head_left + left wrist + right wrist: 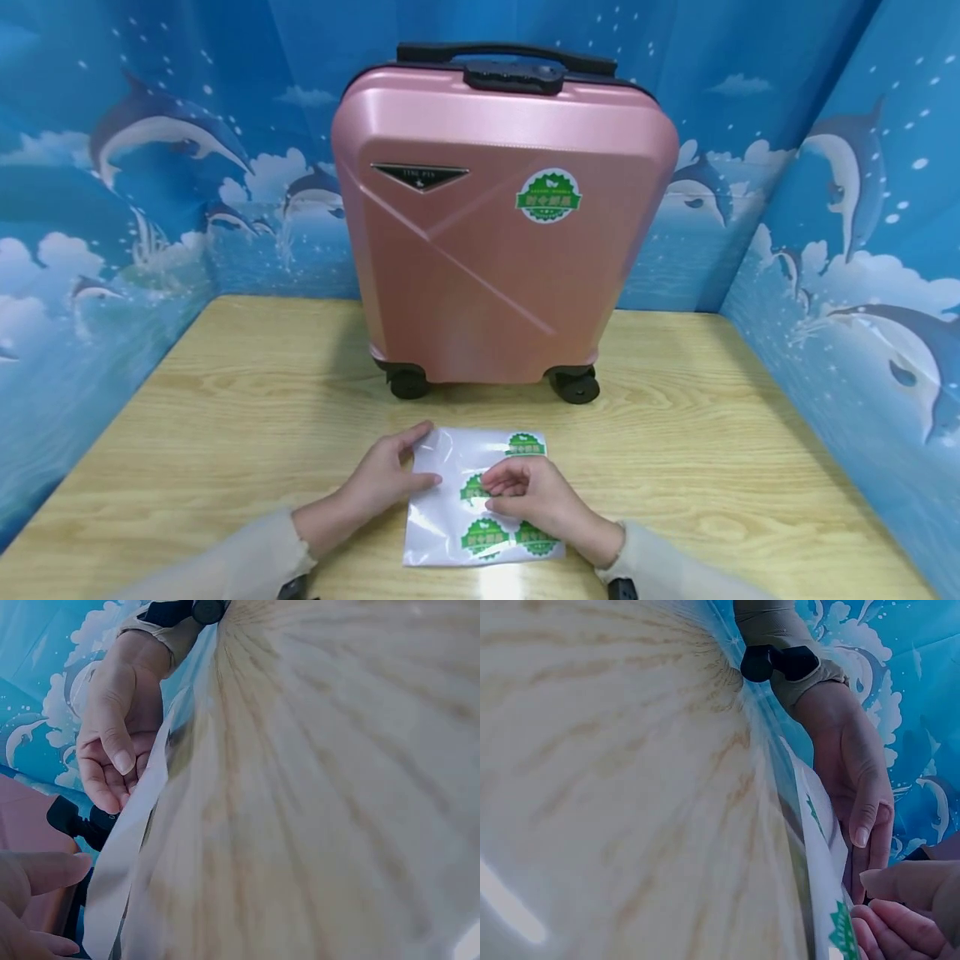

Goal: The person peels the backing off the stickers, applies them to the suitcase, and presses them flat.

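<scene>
A glossy white sticker sheet (435, 533) with several round green stickers lies on the table in front of the suitcase. At its left edge is my left hand (375, 479), the thumb extended over the sheet and the index finger along the upper left corner. My right hand (536, 496) is over the sheet's right half, fingers bent. Its thumb and fingertips are right at the middle green sticker (472, 489), partly covering it. A gap shows between right thumb and fingers in the right wrist view. Beneath the right hand lies another sticker (483, 537).
A pink hard-shell suitcase (480, 292) stands upright on its black wheels (576, 387) behind the sheet. On its upper right front is a matching green sticker (548, 197). Blue dolphin-print curtains (795, 167) enclose the wood-grain table (720, 450) at the back and sides.
</scene>
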### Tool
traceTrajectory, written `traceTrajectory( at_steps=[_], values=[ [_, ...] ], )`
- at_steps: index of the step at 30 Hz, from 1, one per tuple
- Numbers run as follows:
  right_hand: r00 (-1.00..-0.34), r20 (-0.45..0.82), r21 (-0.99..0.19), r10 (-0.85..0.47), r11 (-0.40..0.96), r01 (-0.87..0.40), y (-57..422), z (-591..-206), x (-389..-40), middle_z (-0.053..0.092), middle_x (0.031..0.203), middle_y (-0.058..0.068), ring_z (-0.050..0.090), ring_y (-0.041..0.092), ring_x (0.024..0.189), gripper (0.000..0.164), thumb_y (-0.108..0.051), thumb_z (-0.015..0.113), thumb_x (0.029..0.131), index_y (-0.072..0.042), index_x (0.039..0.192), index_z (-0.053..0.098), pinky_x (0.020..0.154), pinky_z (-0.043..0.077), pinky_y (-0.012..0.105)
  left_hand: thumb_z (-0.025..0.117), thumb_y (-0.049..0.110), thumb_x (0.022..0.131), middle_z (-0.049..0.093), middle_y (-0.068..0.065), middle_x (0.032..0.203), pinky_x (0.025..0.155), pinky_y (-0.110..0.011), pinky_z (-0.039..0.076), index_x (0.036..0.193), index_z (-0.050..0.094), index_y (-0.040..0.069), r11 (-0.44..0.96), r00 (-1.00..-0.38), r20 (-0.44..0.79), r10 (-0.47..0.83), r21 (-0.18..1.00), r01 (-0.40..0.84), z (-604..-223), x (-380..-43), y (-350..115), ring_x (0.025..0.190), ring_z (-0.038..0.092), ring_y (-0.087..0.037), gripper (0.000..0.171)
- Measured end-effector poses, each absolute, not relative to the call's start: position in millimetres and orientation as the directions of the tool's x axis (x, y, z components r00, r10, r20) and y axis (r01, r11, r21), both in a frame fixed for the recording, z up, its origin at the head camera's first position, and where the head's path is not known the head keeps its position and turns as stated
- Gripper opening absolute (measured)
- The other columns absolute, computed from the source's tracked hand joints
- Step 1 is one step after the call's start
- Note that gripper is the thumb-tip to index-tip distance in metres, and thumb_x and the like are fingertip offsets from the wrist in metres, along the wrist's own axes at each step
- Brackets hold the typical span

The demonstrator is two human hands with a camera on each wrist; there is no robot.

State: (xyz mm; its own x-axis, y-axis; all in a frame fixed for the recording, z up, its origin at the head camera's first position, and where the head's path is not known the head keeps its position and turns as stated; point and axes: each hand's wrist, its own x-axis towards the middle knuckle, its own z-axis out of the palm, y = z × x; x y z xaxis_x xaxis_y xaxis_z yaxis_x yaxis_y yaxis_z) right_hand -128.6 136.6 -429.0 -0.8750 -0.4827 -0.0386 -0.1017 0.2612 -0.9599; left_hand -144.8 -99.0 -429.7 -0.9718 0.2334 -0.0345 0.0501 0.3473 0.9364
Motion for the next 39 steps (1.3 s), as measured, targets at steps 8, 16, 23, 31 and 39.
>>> traceTrajectory(
  at_steps=[8,16,23,31,39],
  values=[
    [-0.876,-0.039,-0.962,-0.481,0.254,-0.097,137,-428,-127,0.067,0.096,0.019,0.062,0.012,0.082,0.025,0.000,0.071,0.077,0.010,0.100,0.064,0.075,0.052,0.020,0.066,-0.018,0.070,0.045,-0.028,0.136,0.098,-0.033,0.040,0.129,0.046,-0.014,0.176,-0.987,-0.080,0.140,0.983,-0.055,-430,-148,-100,0.127,0.042,-0.039,0.062],
    [-0.880,-0.042,-0.957,-0.474,0.271,-0.100,136,-430,-127,0.067,0.095,0.018,0.062,0.011,0.081,0.024,0.000,0.071,0.077,0.008,0.099,0.065,0.074,0.052,0.020,0.068,-0.016,0.069,0.055,-0.031,0.123,0.093,-0.036,0.048,0.123,0.051,-0.015,0.152,-0.990,-0.110,0.091,0.984,-0.095,-428,-147,-98,0.114,0.054,-0.040,0.057],
    [-0.882,-0.051,-0.955,-0.469,0.280,-0.093,136,-431,-127,0.068,0.096,0.015,0.062,0.011,0.082,0.023,-0.002,0.072,0.078,0.006,0.099,0.066,0.075,0.052,0.020,0.073,-0.004,0.069,0.058,-0.028,0.120,0.086,-0.034,0.052,0.125,0.050,-0.014,0.232,-0.940,-0.102,0.326,0.972,-0.024,-428,-146,-97,0.100,0.062,-0.029,0.062],
    [-0.884,-0.033,-0.954,-0.466,0.278,-0.111,136,-431,-128,0.068,0.095,0.016,0.062,0.010,0.081,0.023,-0.002,0.072,0.077,0.006,0.099,0.066,0.075,0.052,0.020,0.073,-0.004,0.068,0.068,-0.014,0.089,0.065,-0.029,0.055,0.114,0.060,-0.010,0.277,-0.889,-0.127,0.440,0.961,-0.001,-424,-140,-90,0.072,0.063,-0.018,0.048],
    [-0.889,-0.020,-0.950,-0.456,0.285,-0.125,136,-427,-129,0.068,0.096,0.015,0.063,0.012,0.082,0.023,-0.003,0.072,0.079,0.004,0.100,0.067,0.075,0.053,0.020,0.071,0.001,0.073,0.066,-0.009,0.069,0.054,-0.030,0.055,0.086,0.068,-0.009,0.305,-0.905,-0.168,0.391,0.951,-0.044,-426,-141,-88,0.057,0.062,-0.015,0.016]
  ],
)
